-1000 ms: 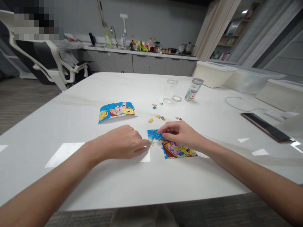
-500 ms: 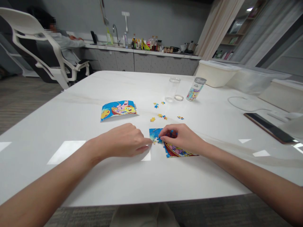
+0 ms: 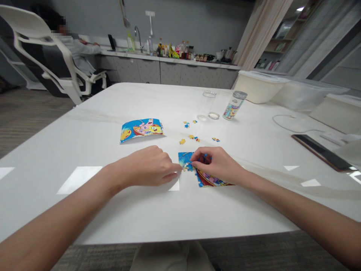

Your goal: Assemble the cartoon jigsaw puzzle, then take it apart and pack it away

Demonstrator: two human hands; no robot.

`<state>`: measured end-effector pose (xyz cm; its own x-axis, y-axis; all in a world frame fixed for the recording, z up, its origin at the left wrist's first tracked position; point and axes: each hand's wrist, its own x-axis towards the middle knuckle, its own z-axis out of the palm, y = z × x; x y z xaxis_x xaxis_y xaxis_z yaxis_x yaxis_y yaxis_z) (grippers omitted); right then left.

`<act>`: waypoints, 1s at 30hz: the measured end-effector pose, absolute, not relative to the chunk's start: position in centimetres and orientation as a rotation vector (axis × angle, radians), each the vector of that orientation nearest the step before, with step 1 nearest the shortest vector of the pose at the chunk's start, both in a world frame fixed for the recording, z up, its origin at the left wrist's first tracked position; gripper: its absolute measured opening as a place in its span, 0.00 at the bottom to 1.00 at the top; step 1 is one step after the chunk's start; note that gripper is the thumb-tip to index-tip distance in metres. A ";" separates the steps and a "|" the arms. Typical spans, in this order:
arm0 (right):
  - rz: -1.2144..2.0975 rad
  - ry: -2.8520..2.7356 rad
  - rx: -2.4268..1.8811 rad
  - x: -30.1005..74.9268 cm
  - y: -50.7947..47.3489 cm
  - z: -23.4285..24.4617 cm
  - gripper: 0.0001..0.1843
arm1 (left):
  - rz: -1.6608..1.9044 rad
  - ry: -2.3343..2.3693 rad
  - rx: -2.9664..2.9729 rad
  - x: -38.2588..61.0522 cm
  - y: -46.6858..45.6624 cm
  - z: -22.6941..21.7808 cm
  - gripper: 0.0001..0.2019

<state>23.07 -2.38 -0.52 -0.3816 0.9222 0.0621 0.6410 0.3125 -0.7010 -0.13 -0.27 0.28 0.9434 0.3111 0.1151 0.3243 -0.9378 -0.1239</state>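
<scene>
The jigsaw (image 3: 184,159) lies flat on the table (image 3: 84,131), a little way in from the near edge and right of centre. A blue patch shows at its upper left and a boat section (image 3: 210,180) at its lower right, so the visible part runs slantwise, though the right hand hides much of it. The pieces appear to be built up so that the picture faces the person.

The left hand (image 3: 146,167) comes in from the left, its fingers curled, with the fingertips (image 3: 178,172) at the lower edge of the blue patch, probably steadying it. The right hand (image 3: 217,163) bunches its thumb and fingers over the top of the jigsaw. A blue piece may be pinched there, but it is too small and hidden to be sure.

Farther from the near edge, the picture card (image 3: 141,130) lies flat and upright to the person, where it can be seen while working, likely as a guide. Loose pieces (image 3: 191,137) are scattered between the jigsaw and a clear cup (image 3: 208,103), and the jar (image 3: 234,105) stands beside them.
</scene>
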 end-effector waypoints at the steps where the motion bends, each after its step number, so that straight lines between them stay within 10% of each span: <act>1: 0.811 -2.131 -1.387 23.0 -2.4 -0.5 0.04 | -0.143 -0.487 -2.958 -0.1 -0.3 0.3 0.11; 30: 0.864 -2.023 -1.340 24.0 -1.2 -0.5 0.04 | -0.108 -0.475 -2.931 -0.1 -0.2 0.2 0.12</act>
